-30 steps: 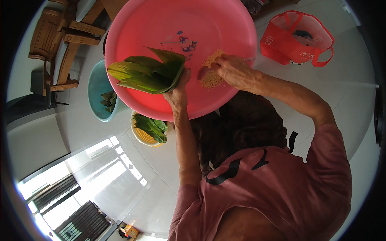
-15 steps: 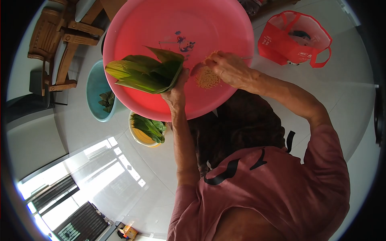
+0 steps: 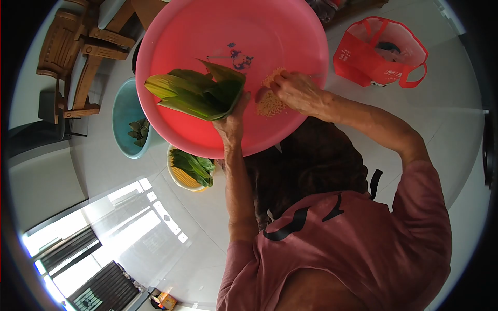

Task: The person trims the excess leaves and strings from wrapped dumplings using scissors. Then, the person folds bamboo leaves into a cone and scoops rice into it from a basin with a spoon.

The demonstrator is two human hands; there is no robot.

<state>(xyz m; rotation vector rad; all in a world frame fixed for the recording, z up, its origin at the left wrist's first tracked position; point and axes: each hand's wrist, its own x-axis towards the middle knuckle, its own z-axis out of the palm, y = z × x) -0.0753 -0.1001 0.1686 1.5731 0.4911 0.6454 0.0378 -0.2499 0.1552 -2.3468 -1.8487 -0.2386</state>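
My left hand [image 3: 231, 124] is closed round the lower end of folded long green leaves [image 3: 194, 90], which fan out to the left over the big pink basin [image 3: 174, 136]. My right hand [image 3: 296, 90] is closed on a spoon [image 3: 263, 95] just above the pale yellow grains [image 3: 271, 105] in the basin. The spoon's bowl looks reddish like the basin, and its thin handle sticks out to the right; my fingers cover its middle. The grains lie in a small heap at the basin's near right side.
Left of the pink basin, a teal basin [image 3: 118, 127] holds several dark leaf-wrapped bundles [image 3: 139, 132]. Close by is a yellow-and-white basket [image 3: 179, 179] with green leaves [image 3: 194, 167]. A red bag [image 3: 355, 59] stands on the floor at right; wooden furniture [image 3: 62, 46] is at upper left.
The leaf bunch and my left hand have shifted slightly right. My right hand has moved a little right and down, and the spoon's bowl has moved right among the grains.
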